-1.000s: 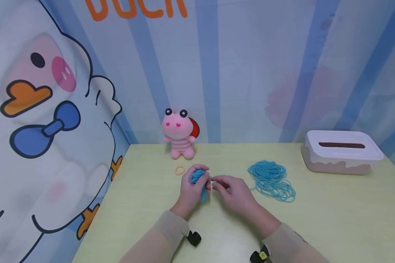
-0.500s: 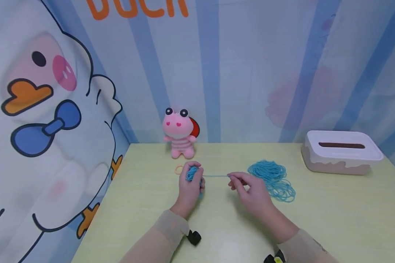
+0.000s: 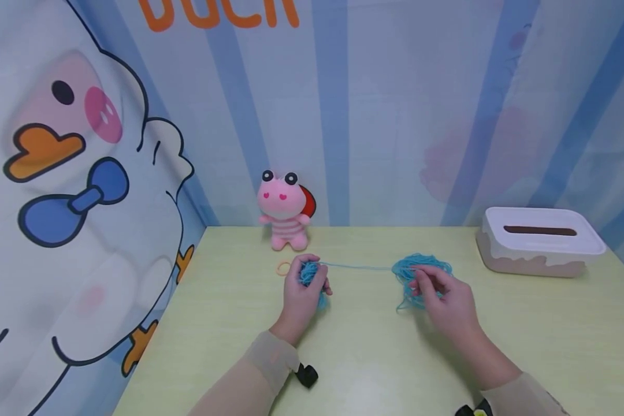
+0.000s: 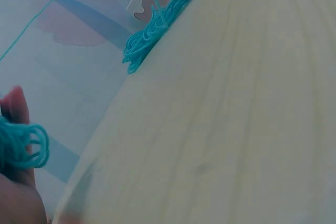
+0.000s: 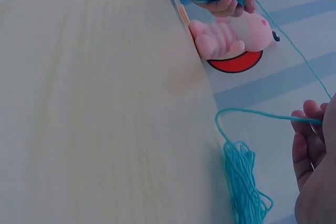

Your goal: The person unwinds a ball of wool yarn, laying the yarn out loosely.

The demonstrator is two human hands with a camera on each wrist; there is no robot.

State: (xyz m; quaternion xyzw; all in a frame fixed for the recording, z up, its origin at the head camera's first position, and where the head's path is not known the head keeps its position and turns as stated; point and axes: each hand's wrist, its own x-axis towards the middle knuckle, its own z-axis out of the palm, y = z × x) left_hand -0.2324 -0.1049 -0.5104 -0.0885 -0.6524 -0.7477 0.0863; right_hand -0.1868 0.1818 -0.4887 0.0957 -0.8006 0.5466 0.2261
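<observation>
While yarn runs taut: draw evenly, without tugging the pile.
Left hand: gripping bundle.
Right hand: pinching yarn.

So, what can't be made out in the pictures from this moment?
Bundle: head view, the left hand covers part of it.
Left hand: left wrist view, cut off by the left edge.
Pile: head view, partly behind the right hand; right wrist view, cut off by the bottom edge.
Right hand: right wrist view, cut off by the right edge.
Box: head view, lid hides the inside.

Head cam's fwd/dn, wrist cams share yarn.
</observation>
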